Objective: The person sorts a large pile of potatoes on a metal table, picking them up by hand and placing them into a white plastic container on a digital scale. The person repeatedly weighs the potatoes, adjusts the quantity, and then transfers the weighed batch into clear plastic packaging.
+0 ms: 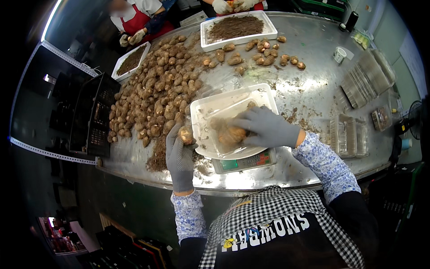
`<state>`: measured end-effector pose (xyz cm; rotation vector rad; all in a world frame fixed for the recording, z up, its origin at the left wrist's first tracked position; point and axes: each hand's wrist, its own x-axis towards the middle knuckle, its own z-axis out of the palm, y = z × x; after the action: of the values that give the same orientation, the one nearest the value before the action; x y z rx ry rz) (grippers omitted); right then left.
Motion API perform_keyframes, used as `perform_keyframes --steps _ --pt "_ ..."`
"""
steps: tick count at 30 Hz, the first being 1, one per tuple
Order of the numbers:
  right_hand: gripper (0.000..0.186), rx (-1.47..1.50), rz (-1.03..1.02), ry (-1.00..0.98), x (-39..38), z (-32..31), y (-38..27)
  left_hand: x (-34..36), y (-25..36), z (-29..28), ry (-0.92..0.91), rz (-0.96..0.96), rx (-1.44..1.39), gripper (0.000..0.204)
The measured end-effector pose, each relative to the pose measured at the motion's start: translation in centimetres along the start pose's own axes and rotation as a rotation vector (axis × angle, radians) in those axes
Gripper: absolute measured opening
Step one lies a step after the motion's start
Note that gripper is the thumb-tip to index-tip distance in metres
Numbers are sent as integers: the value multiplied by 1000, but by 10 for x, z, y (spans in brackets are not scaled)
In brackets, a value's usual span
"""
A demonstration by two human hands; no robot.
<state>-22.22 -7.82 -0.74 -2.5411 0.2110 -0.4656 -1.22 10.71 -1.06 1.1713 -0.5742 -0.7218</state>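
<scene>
The white tray [205, 108] serves as the landmark; it rests on a scale [247, 162] whose green display and keys project from its near side. Inside the tray lie several brown tubers [233, 134], partly covered by the right hand [263, 127] in a grey glove. Its fingers curve over them; whether they grip cannot be told. Just outside the tray's left edge, the left hand [180, 154], likewise gloved, has its fingers closed around a single tuber [185, 134].

The supporting surface is a metal table [309, 96], glossy and strewn with dirt to the right of the tray. Left of the tray spreads a large pile of tubers [156, 89], with loose soil [156, 159] at its near end and a black crate [99, 112] beyond its left side. Past the far side of the tray are scattered tubers [268, 58] and a soil-filled tray [204, 35]. To the right of the tray stand clear plastic containers [367, 78], a white cup [339, 54] and, farther out, a fan [416, 121]. Across the table from the tray, a co-worker in a red apron [138, 21] wears gloves. Left of and nearer than the tray, the room shows a dark green floor [130, 199].
</scene>
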Motion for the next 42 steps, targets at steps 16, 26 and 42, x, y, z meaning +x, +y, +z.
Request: perform_keyframes --steps 16,26,42 --pt "23 367 560 543 -115 -10 50 -27 -15 -49 265 -113 -290 17" --pt "30 87 778 15 -157 -19 54 -35 -9 -44 285 -112 -274 16" --pt "35 -319 1191 456 -145 28 191 -34 -3 -29 201 -101 -171 23"
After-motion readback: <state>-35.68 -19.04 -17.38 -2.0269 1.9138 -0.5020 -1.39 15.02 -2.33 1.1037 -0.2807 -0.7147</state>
